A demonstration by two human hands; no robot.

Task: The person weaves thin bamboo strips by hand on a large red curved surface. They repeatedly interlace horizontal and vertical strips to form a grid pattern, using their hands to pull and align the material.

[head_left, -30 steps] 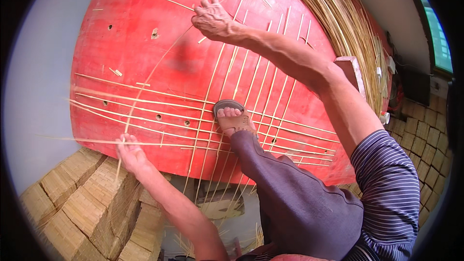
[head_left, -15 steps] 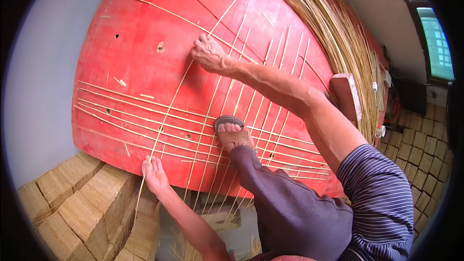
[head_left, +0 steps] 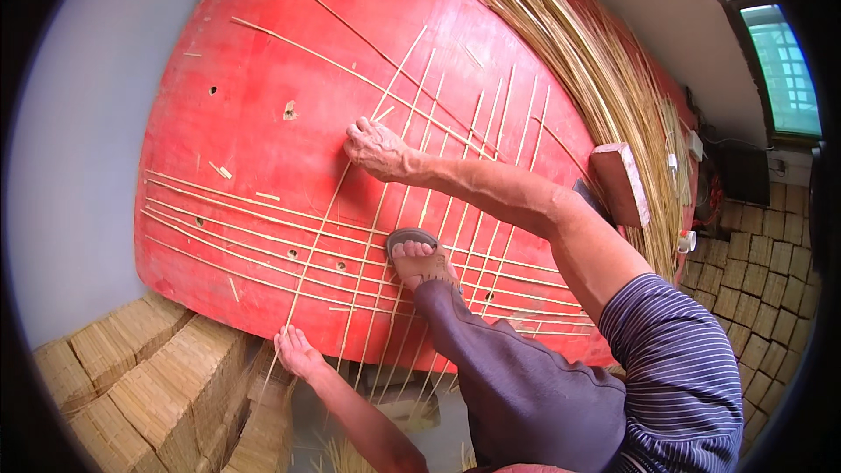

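Observation:
Long thin bamboo strips [head_left: 363, 263] lie crossed in an open lattice on a red board [head_left: 236, 136]. My right hand [head_left: 378, 149] is closed in a fist around one slanting bamboo strip [head_left: 324, 223], left of the other upright ones; the far end pokes out beyond the knuckles. Lower down, at the board's near edge, my left hand [head_left: 299, 352] has the same strip between thumb and fingers, though the grip is partly hidden. My sandalled foot [head_left: 413, 258] presses on the middle of the lattice, covering some crossings.
A thick bundle of strips [head_left: 583, 61] lies along the board's far right side, with a reddish block [head_left: 622, 184] against it. Two loose strips [head_left: 333, 66] lie slantwise toward the back. Stacked woven bamboo pieces [head_left: 166, 377] stand at the lower left.
Both hands have moved nearer to me across the board, relative to its holes. The held strip has slid the same way, its far end now lower. The whole view has shifted slightly.

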